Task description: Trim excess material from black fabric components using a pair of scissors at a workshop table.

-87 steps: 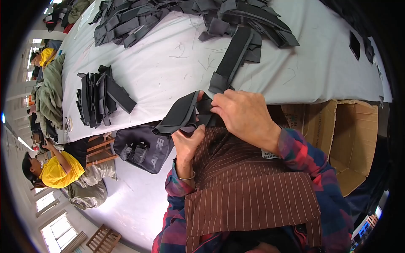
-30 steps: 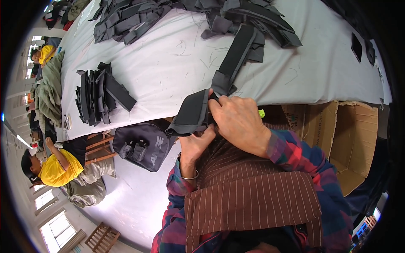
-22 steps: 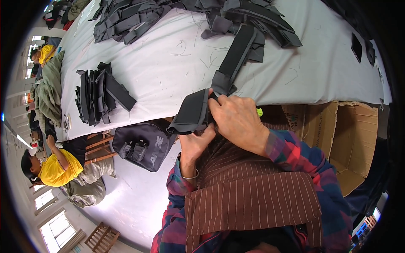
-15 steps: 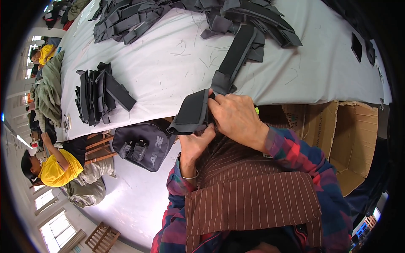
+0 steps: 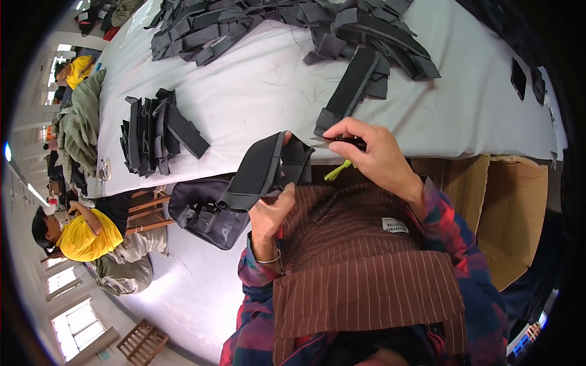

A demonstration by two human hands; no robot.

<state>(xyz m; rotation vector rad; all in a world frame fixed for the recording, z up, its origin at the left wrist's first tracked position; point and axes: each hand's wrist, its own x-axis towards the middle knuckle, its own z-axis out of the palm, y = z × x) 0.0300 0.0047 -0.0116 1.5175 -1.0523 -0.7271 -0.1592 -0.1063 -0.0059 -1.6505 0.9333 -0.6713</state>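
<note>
A dark grey fabric strip (image 5: 249, 168), bent into a loop, is gripped by my left hand (image 5: 270, 215) just off the table's near edge. My right hand (image 5: 383, 155) is closed around small thread snips (image 5: 354, 143) with dark handles, their pointed blades toward the strip's right end. A yellow-green tie (image 5: 339, 171) hangs below the snips. Just beyond my right hand, another dark strip (image 5: 350, 82) lies on the white-covered table (image 5: 244, 104). At the left of the table stands a bundle of folded dark strips (image 5: 145, 137).
A large heap of dark strips (image 5: 210, 36) spreads over the far side, with loose threads nearby. A phone (image 5: 518, 79) lies far right. An open cardboard box (image 5: 511, 213) is at my right; a black bag (image 5: 204, 213) is below the table's left edge. A yellow-shirted person (image 5: 91, 239) sits left.
My hands have moved apart. My right hand has shifted right and up, and the snips now show in it. The strip in my left hand has opened into a loop.
</note>
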